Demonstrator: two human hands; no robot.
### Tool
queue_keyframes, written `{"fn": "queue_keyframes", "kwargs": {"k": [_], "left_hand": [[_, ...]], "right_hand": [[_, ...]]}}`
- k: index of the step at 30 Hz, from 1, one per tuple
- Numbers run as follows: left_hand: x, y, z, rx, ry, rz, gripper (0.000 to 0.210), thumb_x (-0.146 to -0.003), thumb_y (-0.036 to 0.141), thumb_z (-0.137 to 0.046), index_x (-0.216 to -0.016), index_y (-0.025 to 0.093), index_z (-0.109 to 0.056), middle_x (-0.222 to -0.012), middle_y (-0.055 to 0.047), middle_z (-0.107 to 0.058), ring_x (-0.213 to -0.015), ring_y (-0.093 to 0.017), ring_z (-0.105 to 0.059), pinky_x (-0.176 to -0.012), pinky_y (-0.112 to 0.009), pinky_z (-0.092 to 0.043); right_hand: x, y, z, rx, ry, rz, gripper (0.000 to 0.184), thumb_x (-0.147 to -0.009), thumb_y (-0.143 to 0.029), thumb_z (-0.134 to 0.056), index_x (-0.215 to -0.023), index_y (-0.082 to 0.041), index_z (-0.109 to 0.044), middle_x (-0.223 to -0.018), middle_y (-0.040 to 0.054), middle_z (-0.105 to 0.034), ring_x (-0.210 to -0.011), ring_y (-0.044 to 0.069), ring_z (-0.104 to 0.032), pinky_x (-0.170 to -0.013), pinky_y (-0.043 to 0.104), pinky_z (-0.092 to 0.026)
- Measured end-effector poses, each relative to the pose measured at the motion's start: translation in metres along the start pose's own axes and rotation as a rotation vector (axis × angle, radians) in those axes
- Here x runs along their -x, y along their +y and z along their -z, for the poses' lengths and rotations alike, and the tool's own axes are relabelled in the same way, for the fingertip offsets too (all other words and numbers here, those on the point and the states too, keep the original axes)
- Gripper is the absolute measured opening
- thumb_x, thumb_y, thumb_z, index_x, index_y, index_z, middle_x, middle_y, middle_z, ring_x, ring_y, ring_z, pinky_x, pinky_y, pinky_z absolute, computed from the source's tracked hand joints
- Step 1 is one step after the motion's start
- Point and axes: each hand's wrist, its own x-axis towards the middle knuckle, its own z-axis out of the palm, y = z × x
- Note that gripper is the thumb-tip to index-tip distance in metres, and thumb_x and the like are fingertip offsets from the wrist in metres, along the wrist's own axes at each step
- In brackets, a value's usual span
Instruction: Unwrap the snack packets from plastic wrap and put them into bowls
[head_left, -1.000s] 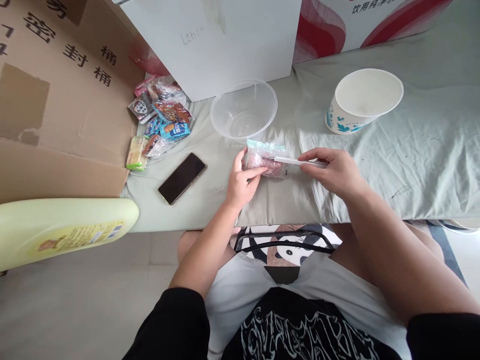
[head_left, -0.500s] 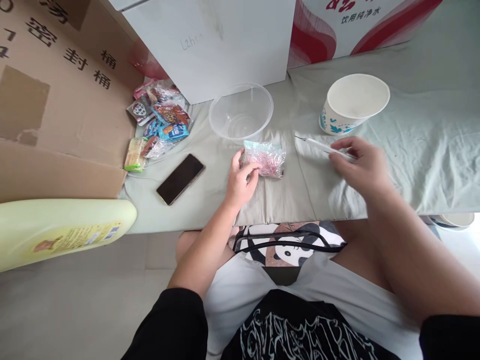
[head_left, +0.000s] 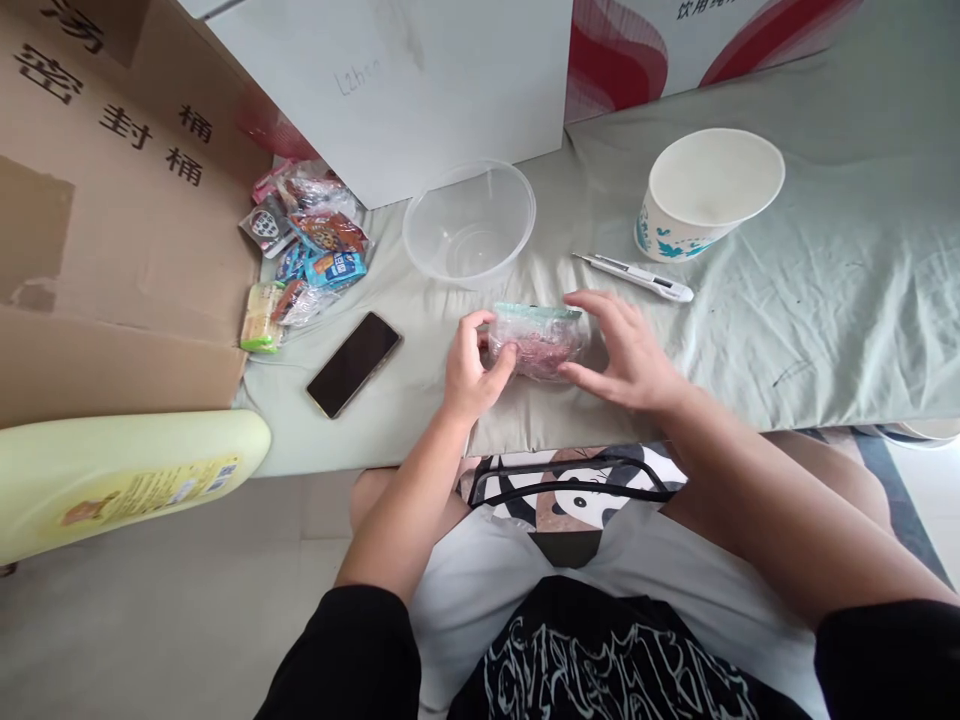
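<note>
A small clear packet [head_left: 541,345] with pink contents and a pale green top strip is near the front of the cloth-covered surface. My left hand [head_left: 475,372] grips its left end, thumb on the front. On the other side, my right hand [head_left: 626,352] has thumb and fingers spread around the right end; whether they touch it I cannot tell. A white utility knife [head_left: 637,277] lies beyond my right hand, its tip toward the left. Behind the packet stands a clear round plastic bowl [head_left: 471,225].
A white paper tub [head_left: 712,185] with blue leaf prints stands at the back right. On the left are a phone [head_left: 355,364], a pile of wrapped snacks [head_left: 319,240], a cardboard box [head_left: 127,230] and a pale yellow bottle [head_left: 135,480]. White boxes [head_left: 405,90] line the back.
My right hand has let go of the utility knife, which now lies on the cloth, and has moved left to the packet. My left hand stays on the packet, which is now more upright.
</note>
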Motion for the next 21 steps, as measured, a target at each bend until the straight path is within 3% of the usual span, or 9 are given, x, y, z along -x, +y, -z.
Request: {"fn": "queue_keyframes", "kwargs": {"k": [3,7,12,15,18,21], "left_hand": [[0.0,0.003,0.002,0.033,0.027,0.026,0.027,-0.094,0.039,-0.06,-0.115,0.024,-0.052,-0.069,0.007,-0.052,-0.057,-0.01,-0.052,-0.057,-0.024,-0.042],[0.0,0.002,0.004,0.052,0.126,0.054,0.017,-0.091,0.036,-0.06,-0.101,0.023,-0.055,-0.072,0.004,-0.057,-0.06,-0.01,-0.053,-0.057,-0.023,-0.042],[-0.005,-0.006,0.014,0.013,0.318,0.149,0.01,-0.083,0.018,-0.055,-0.092,0.023,-0.054,-0.078,0.003,-0.063,-0.067,-0.011,-0.062,-0.063,-0.023,-0.048],[-0.008,-0.012,0.02,-0.004,0.381,0.178,0.015,-0.082,0.014,-0.051,-0.094,0.023,-0.055,-0.08,0.002,-0.064,-0.068,-0.012,-0.063,-0.065,-0.024,-0.05],[-0.009,-0.013,0.025,0.03,0.378,0.145,0.011,-0.093,0.027,-0.048,-0.096,0.023,-0.058,-0.085,0.0,-0.065,-0.077,-0.014,-0.066,-0.072,-0.027,-0.053],[-0.008,-0.011,0.026,0.024,0.253,-0.025,0.037,-0.099,0.054,-0.045,-0.105,0.023,-0.063,-0.099,-0.005,-0.069,-0.096,-0.021,-0.07,-0.087,-0.034,-0.057]], "right_hand": [[-0.004,-0.005,-0.006,-0.003,-0.055,-0.059,0.045,-0.088,-0.036,-0.062,-0.131,-0.024,-0.062,-0.117,0.0114,-0.075,-0.116,0.034,-0.066,-0.098,0.051,-0.05],[-0.009,-0.002,-0.001,-0.053,-0.008,-0.109,0.034,-0.084,-0.024,-0.057,-0.115,-0.026,-0.069,-0.094,0.0063,-0.074,-0.097,0.03,-0.067,-0.092,0.048,-0.052],[-0.01,0.009,0.009,0.008,0.2,-0.226,0.014,-0.082,-0.021,-0.054,-0.088,-0.027,-0.066,-0.088,0.0054,-0.07,-0.089,0.027,-0.066,-0.088,0.047,-0.053],[-0.009,0.013,0.012,0.041,0.339,-0.351,0.013,-0.084,-0.022,-0.052,-0.091,-0.027,-0.062,-0.094,0.0066,-0.069,-0.092,0.027,-0.066,-0.085,0.046,-0.054],[-0.007,0.008,0.017,-0.02,0.416,-0.347,0.021,-0.093,-0.028,-0.044,-0.104,-0.027,-0.061,-0.108,0.009,-0.069,-0.106,0.029,-0.067,-0.091,0.05,-0.054],[-0.008,-0.001,0.022,-0.035,0.327,-0.215,0.029,-0.096,-0.044,-0.042,-0.111,-0.027,-0.061,-0.119,0.0115,-0.07,-0.119,0.034,-0.065,-0.1,0.055,-0.051]]}}
